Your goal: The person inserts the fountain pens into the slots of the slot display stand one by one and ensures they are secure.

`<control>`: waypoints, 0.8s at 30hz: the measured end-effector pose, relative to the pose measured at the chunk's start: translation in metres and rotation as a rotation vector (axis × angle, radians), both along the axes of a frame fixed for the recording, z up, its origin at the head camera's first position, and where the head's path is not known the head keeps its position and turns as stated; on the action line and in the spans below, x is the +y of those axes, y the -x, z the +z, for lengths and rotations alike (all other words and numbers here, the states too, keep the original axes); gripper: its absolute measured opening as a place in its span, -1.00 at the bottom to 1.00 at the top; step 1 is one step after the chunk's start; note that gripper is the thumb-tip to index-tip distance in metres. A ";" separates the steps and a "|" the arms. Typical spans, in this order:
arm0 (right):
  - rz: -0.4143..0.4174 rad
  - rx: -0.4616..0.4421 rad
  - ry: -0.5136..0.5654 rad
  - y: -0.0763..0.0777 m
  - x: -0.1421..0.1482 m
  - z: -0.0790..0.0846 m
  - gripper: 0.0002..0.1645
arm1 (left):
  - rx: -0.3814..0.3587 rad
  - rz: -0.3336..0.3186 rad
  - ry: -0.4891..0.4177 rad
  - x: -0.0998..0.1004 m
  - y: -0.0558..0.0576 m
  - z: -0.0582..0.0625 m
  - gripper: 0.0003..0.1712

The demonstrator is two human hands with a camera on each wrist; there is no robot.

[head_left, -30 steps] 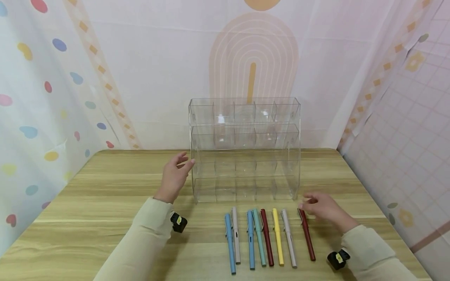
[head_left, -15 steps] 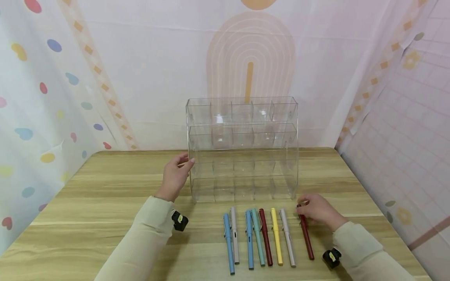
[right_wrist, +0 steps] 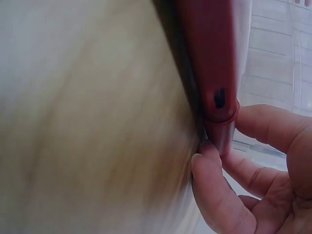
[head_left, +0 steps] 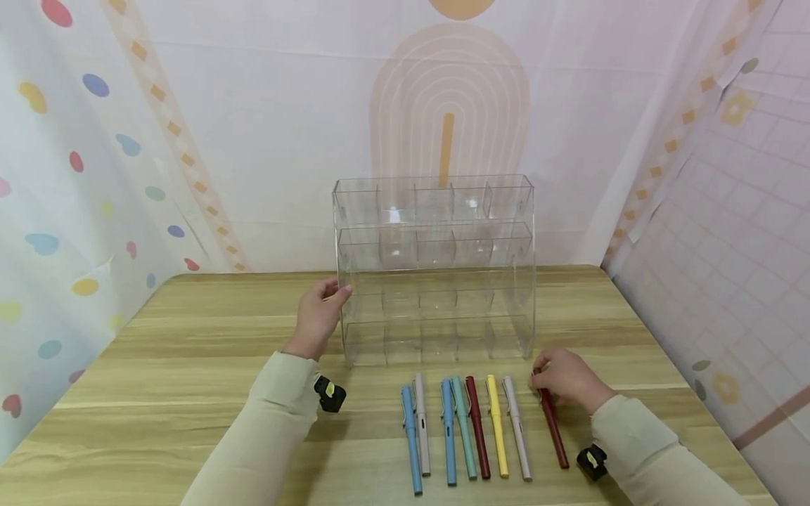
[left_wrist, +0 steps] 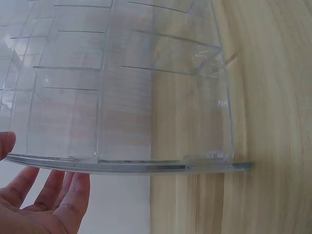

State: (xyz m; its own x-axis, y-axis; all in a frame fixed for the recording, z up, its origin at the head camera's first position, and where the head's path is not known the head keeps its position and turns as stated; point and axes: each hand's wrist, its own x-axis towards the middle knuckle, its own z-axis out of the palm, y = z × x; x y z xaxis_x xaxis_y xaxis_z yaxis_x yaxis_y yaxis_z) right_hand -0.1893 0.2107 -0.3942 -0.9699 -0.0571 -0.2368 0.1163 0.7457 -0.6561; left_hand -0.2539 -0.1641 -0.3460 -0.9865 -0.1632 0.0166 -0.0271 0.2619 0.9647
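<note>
A clear acrylic rack with stepped rows of compartments stands upright on the table. My left hand holds its left side panel: in the left wrist view the thumb lies on one side of the panel and the fingers on the other. At the right, my right hand pinches the upper end of a dark red pen. The right wrist view shows thumb and fingers at that end of the red pen, close to the tabletop. The pen's lower end appears to be on or near the table.
Several capped pens lie in a row before the rack: blue, grey, another blue, teal, dark red, yellow and another grey. Patterned cloths hang behind the wooden table and at both sides.
My right hand has come down and left onto the rightmost dark red pen and now pinches its upper end. My left hand has stayed at the rack's left side. The view has shifted slightly.
</note>
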 end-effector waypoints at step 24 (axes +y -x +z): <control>-0.124 -0.014 0.449 0.010 0.034 0.032 -0.55 | -0.011 0.029 -0.103 0.001 0.002 -0.005 -0.50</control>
